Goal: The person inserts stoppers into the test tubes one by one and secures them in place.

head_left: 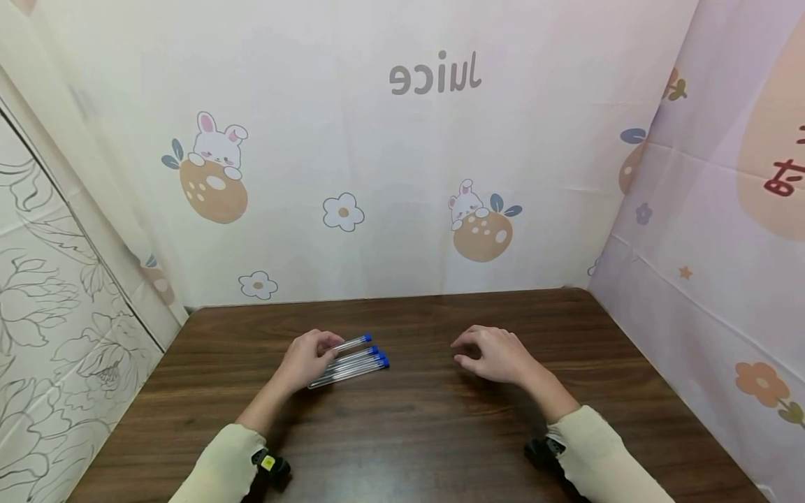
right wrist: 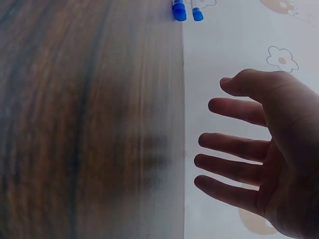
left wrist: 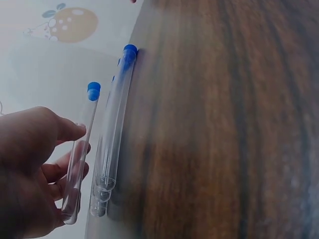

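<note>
A clear test tube [left wrist: 78,162] with a blue cap is pinched between the thumb and fingers of my left hand [head_left: 306,360]. Beside it, several more clear test tubes [head_left: 352,371] with blue caps lie in a slanted row on the table, caps toward the right. The held tube is the farthest of the group in the head view and stands apart from the others in the left wrist view. My right hand [head_left: 493,355] hovers over the table to the right of the tubes, fingers loosely bent and spread, holding nothing.
The dark wood-grain table [head_left: 415,433] ends at a pale curtain [head_left: 402,175] printed with rabbits, fruit and flowers. Another printed curtain [head_left: 704,300] hangs along the right side. At the left is a white panel [head_left: 44,314] with line-drawn flowers.
</note>
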Demonstrator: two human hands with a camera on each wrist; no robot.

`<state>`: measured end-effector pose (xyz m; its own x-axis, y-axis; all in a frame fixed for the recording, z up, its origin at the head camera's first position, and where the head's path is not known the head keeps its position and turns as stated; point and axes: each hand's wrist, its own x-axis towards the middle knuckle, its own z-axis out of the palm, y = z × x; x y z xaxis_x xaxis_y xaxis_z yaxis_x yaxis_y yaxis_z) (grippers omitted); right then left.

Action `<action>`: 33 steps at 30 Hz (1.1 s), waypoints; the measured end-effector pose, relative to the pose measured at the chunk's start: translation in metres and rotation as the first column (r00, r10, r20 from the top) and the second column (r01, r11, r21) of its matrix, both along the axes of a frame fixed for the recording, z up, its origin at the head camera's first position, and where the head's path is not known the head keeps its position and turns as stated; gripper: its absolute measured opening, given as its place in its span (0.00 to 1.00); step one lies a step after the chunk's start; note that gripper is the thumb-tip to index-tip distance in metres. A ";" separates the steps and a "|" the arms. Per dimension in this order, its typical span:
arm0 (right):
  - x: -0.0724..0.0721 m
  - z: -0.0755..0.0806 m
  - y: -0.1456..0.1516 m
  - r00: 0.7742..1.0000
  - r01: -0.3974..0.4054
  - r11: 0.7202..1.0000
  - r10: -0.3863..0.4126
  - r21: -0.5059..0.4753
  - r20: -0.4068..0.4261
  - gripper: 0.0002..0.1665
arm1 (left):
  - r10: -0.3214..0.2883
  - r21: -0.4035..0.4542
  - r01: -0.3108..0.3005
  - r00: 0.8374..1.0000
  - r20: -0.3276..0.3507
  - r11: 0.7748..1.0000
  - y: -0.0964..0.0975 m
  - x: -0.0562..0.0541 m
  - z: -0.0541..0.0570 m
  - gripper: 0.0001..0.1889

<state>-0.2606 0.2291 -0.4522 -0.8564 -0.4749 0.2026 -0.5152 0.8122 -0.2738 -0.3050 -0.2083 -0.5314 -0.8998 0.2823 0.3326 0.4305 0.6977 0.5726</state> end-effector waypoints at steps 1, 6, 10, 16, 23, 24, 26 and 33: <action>0.000 0.000 0.000 1.000 0.001 1.000 -0.001 0.001 0.001 0.13 | 0.000 -0.002 0.000 1.000 0.007 1.000 0.000 -0.001 -0.001 0.07; 0.001 0.001 0.001 1.000 0.005 1.000 -0.005 -0.006 0.002 0.14 | 0.066 -0.075 -0.061 0.996 0.055 0.995 -0.001 -0.008 -0.008 0.07; 0.002 0.002 0.001 1.000 0.007 1.000 -0.007 -0.008 0.005 0.15 | 0.112 -0.137 -0.101 0.991 0.073 0.985 -0.001 -0.012 -0.010 0.09; 0.002 0.003 0.001 1.000 0.007 1.000 -0.007 -0.017 0.007 0.15 | 0.091 -0.138 -0.077 0.991 0.098 0.987 -0.002 -0.018 -0.017 0.09; 0.001 0.002 0.001 1.000 0.002 1.000 -0.001 -0.029 0.021 0.17 | 0.120 -0.126 -0.101 0.981 0.151 0.987 -0.005 -0.020 -0.023 0.10; 0.001 0.002 0.002 1.000 0.001 1.000 0.000 -0.031 0.023 0.17 | 0.122 -0.125 -0.104 0.980 0.155 0.987 -0.005 -0.020 -0.023 0.10; 0.001 0.002 0.002 1.000 0.000 0.999 0.001 -0.036 0.027 0.17 | 0.120 -0.124 -0.102 0.981 0.150 0.987 -0.005 -0.019 -0.022 0.10; -0.001 0.004 0.004 0.998 -0.024 0.997 0.028 -0.075 0.051 0.17 | 0.086 -0.105 -0.073 0.988 0.129 0.992 -0.007 -0.018 -0.022 0.11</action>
